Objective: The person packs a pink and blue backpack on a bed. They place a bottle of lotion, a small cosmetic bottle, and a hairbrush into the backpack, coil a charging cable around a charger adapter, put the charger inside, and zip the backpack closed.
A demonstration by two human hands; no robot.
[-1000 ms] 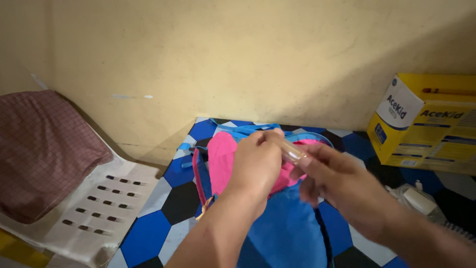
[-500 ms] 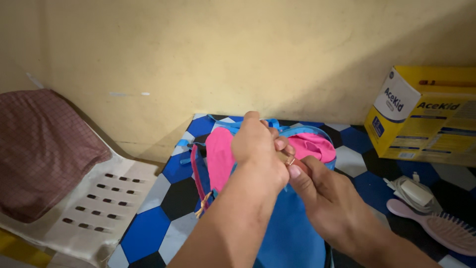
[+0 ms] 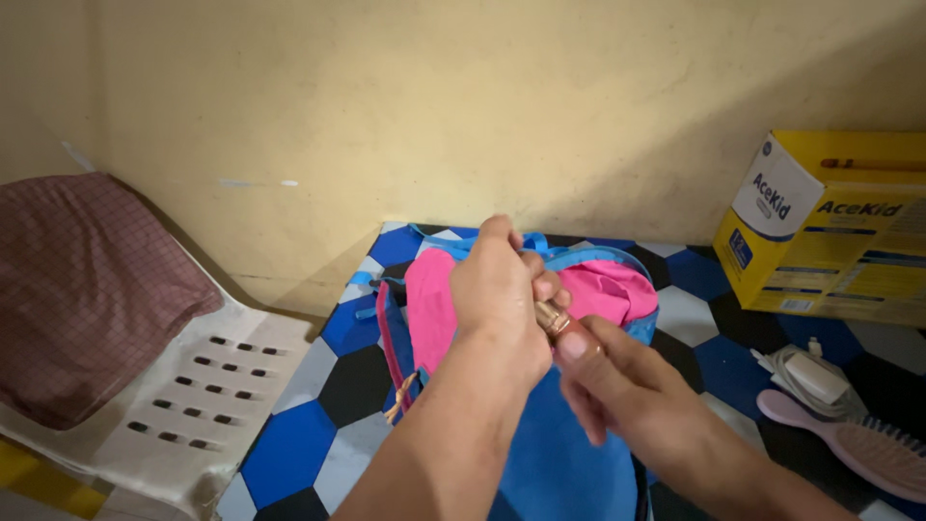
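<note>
A blue backpack [image 3: 564,453] with a pink lining [image 3: 429,309] lies open on a table covered in blue, black and white hexagons [image 3: 289,449]. Above it, my left hand [image 3: 502,294] is closed around one end of a small gold-coloured tube [image 3: 552,318]. My right hand [image 3: 617,381] pinches the tube's other end between thumb and forefinger. Most of the tube is hidden by my fingers.
A yellow and white cardboard box [image 3: 830,227] stands at the back right against the wall. A white charger with cable [image 3: 810,374] and a pink hairbrush [image 3: 854,444] lie at the right. A white plastic chair [image 3: 183,405] with a maroon checked cushion [image 3: 82,289] stands at the left.
Both hands have come closer together over the backpack and moved nearer to me, and now meet on the small tube. The hairbrush and charger have come into view.
</note>
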